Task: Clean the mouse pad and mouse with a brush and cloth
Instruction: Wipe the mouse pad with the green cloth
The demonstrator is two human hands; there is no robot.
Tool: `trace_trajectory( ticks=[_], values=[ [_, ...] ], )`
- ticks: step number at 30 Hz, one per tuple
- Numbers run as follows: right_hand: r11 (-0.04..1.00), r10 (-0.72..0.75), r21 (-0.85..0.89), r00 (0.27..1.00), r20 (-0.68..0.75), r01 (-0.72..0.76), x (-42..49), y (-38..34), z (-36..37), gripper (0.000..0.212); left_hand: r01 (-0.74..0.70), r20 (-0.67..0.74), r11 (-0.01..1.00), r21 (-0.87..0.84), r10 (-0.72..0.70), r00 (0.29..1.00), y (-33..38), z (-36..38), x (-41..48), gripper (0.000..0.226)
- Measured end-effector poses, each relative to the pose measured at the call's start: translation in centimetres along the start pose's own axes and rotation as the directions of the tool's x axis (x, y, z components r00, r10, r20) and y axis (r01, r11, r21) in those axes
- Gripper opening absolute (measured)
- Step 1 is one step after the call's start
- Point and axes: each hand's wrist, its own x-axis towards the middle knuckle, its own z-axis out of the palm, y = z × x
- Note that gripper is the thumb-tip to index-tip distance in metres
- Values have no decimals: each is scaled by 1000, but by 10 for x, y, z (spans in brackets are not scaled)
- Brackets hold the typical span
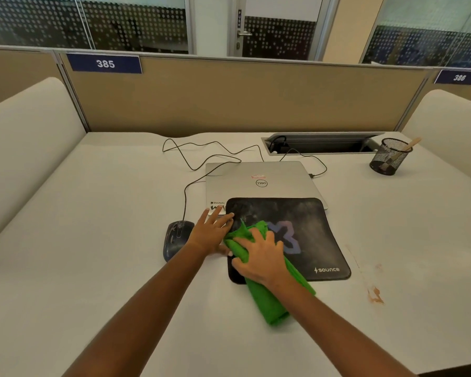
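Observation:
A black mouse pad with a purple logo lies on the white desk, its far edge resting on a closed silver laptop. My right hand presses a green cloth onto the pad's left part; the cloth trails off the pad's near edge toward me. My left hand lies flat with fingers spread on the pad's left edge. A dusty black wired mouse sits on the desk just left of my left hand. A brush handle sticks out of a mesh cup at the far right.
The closed laptop sits behind the pad, with cables running to a desk cable hatch. The black mesh cup stands at the far right. Orange stains mark the desk right of the pad. Partition walls enclose the desk.

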Motion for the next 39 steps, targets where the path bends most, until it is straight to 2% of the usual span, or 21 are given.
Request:
trace_trajectory(
  ticks=[2, 6, 8, 15, 17, 20, 22, 27, 33, 39],
  values=[
    [1000, 19, -3, 1000, 9, -19, 5, 16, -10, 49, -2, 3, 1000, -7, 2, 1000, -1, 0, 0, 86],
    [971, 237, 27, 971, 21, -237, 14, 54, -21, 48, -8, 9, 1000, -14, 8, 1000, -1, 1, 0, 86],
    [964, 260, 38, 965, 32, -261, 14, 57, -18, 49, -15, 15, 1000, -18, 16, 1000, -1, 1, 0, 85],
    [985, 171, 27, 984, 39, -172, -6, 46, -18, 43, -31, -19, 999, -23, 31, 999, 5, -9, 0, 82],
    [991, 131, 29, 991, 29, -132, -19, 40, -16, 41, -44, 14, 998, -40, 44, 999, 5, -10, -1, 91],
    [995, 88, 37, 996, 26, -89, -38, 33, -11, 41, -48, 100, 998, -39, 52, 994, 8, -13, 1, 116],
    [997, 76, 32, 997, 16, -77, -45, 30, -8, 40, -47, 121, 999, -17, 49, 991, 11, -13, 2, 123],
    [993, 107, 51, 994, 10, -108, -39, 26, -9, 33, -25, 130, 998, -66, 34, 991, 9, -9, 0, 123],
    [983, 166, 77, 986, -12, -164, 8, 19, -23, 32, -33, 149, 999, -11, 34, 988, 13, -11, 2, 124],
    [991, 124, 48, 992, -2, -123, 4, 18, -21, 34, -19, 133, 998, -55, 26, 991, 9, -7, -3, 122]
  ],
)
